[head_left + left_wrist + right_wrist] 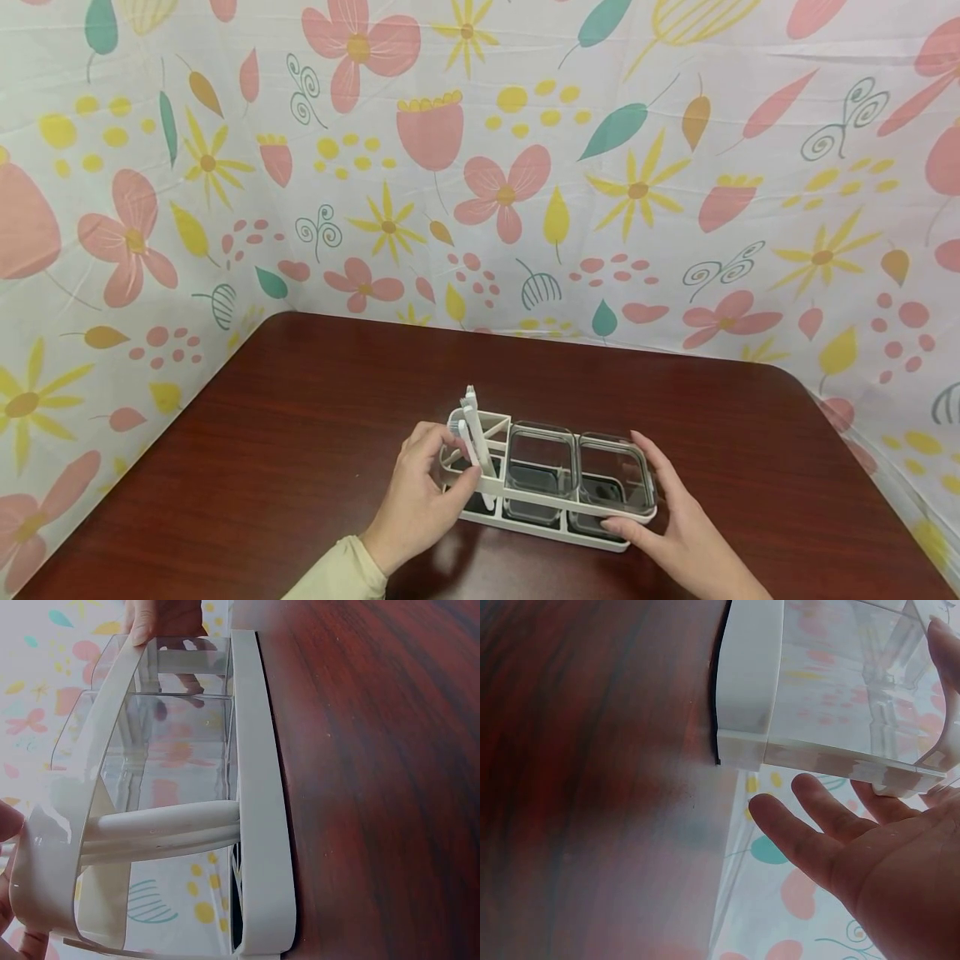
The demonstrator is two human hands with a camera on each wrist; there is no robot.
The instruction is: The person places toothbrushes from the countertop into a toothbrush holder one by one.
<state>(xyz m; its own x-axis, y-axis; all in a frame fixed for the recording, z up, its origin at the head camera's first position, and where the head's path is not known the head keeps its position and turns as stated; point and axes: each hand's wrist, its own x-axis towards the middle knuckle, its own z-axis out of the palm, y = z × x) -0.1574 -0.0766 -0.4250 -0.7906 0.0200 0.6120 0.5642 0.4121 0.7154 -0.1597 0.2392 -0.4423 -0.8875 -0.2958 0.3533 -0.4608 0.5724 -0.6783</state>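
A white toothbrush holder (558, 500) with two clear cups (542, 458) in its frame stands on the table. White toothbrushes (476, 433) lean in its left compartment; their handles (165, 821) show side by side in the left wrist view. My left hand (422, 492) grips the upper rim at the left end, thumb in front and fingers behind, close by the brushes. At the opposite end my right hand (678, 521) holds the holder's upper rim between thumb and index finger. The other right fingers (810, 840) spread beside the end wall.
The dark red-brown wooden table (337, 392) reaches back to a floral cloth (480, 208) hanging behind and at the left. Its rounded far corners lie close to the cloth.
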